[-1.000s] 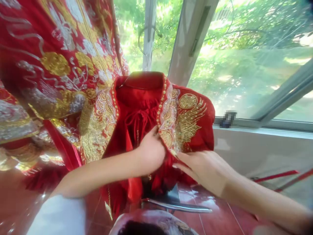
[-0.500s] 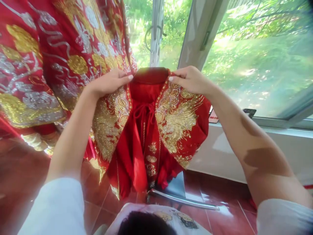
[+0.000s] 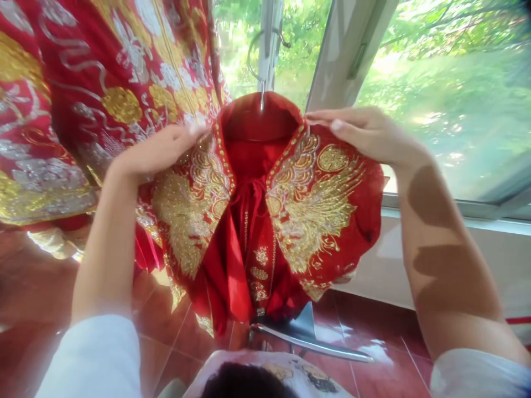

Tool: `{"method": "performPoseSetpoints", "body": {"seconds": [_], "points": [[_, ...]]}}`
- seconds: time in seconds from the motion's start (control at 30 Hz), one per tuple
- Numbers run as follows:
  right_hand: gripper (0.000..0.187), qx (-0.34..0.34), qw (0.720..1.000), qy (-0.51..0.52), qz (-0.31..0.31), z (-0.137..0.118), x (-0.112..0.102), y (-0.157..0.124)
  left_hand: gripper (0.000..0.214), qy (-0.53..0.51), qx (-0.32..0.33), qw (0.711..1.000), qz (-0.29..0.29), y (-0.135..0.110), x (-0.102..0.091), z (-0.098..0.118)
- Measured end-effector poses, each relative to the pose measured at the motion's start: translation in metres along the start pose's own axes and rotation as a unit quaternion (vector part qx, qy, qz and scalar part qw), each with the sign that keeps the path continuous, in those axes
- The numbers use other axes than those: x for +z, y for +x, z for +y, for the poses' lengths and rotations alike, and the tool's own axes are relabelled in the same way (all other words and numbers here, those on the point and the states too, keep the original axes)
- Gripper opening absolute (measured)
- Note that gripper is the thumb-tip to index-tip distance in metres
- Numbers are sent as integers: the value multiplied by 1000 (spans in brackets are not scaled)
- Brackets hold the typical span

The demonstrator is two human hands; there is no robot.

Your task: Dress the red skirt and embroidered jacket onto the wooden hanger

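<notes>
A red jacket (image 3: 286, 221) with gold and silver embroidery hangs in front of me on a metal-hooked hanger (image 3: 262, 91). Its collar stands up, and red ties (image 3: 251, 190) are knotted inside the front opening. My left hand (image 3: 166, 145) is at the left shoulder beside the collar, fingertips blurred against the cloth. On the other shoulder, my right hand (image 3: 360, 130) grips the fabric between thumb and fingers close to the collar edge. Some of the fingers on both hands are hidden or smeared.
Larger red garments (image 3: 124, 105) with gold and silver embroidery hang close on the left. Windows (image 3: 448, 110) with a sill stand behind and to the right. A chair with a metal edge (image 3: 311, 342) is below the jacket, on red floor tiles (image 3: 381, 331).
Both hands have slid outward from the collar along the shoulders. The collar now stands higher and wider, and the jacket front is spread more to the right.
</notes>
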State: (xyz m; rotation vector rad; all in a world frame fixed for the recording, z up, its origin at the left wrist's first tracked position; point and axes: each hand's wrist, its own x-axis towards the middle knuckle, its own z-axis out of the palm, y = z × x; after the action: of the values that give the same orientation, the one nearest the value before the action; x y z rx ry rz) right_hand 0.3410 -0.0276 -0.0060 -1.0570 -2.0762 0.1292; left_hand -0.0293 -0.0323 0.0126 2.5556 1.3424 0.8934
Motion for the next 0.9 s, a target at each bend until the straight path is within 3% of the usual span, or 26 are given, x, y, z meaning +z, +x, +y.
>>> {"method": "performPoseSetpoints", "body": {"seconds": [0.07,0.13,0.2,0.23,0.3,0.37,0.5,0.57,0.63,0.7,0.73,0.8,0.87,0.9], "points": [[42,62,996,17,-58,18,-6,-16,49,-5,-45,998,-32,-17,1,-21],[38,132,991,-3,-23,25,1,-31,47,3,-100,994,32,-30,18,-26],[36,167,976,-90,110,19,23,-42,45,59,-147,968,193,-38,48,-12],[39,175,954,-152,188,12,38,-46,48,105,-163,941,279,-40,66,-2],[52,182,899,-260,304,-5,68,-52,60,186,-179,887,382,-42,99,19],[63,166,873,-302,346,-22,95,-60,68,215,-172,867,415,-47,128,33],[74,103,892,-287,334,-44,124,-92,96,206,-146,889,383,-88,177,30],[80,66,894,-299,326,-47,121,-107,92,221,-174,885,372,-121,201,15],[80,41,884,-319,339,-41,104,-107,66,234,-194,875,376,-155,218,-3],[70,43,877,-321,355,-29,76,-92,42,226,-204,870,387,-183,222,-19],[64,46,895,-305,324,-21,61,-81,34,215,-212,871,388,-193,220,-26],[55,107,950,-213,201,-8,37,-58,30,189,-238,877,373,-203,214,-33],[46,188,968,-126,107,0,24,-42,44,183,-265,881,347,-203,211,-32],[43,219,966,-99,93,3,22,-39,57,189,-272,883,333,-200,213,-31]]}}
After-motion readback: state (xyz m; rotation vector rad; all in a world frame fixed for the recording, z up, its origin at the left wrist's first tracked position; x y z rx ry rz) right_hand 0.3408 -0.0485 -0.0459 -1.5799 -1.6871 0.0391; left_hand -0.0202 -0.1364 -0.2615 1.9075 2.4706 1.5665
